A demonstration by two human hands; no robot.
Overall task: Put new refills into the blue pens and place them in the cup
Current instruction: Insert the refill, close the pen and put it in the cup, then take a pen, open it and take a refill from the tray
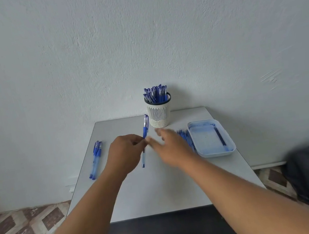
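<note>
Table [162, 193]: grey top, centre of frame, carrying every item
Tray [229, 150]: right of centre, ink-stained, one dark refill inside
Cup [159, 114]: upper centre, crowded with blue pens, so judged mostly done
Right hand [172, 147]: blurred, fingers spread, holding nothing, just left of the loose refills [183, 135]
Left hand [125, 152]: pinches one capped pen [145, 130], not yet in the cup
Remaining pens [96, 159]: two, left of centre, awaiting refills

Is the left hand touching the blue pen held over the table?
Touching. The head view shows the left hand with its fingers pinched round the blue pen, which tilts up toward the cup.
</note>
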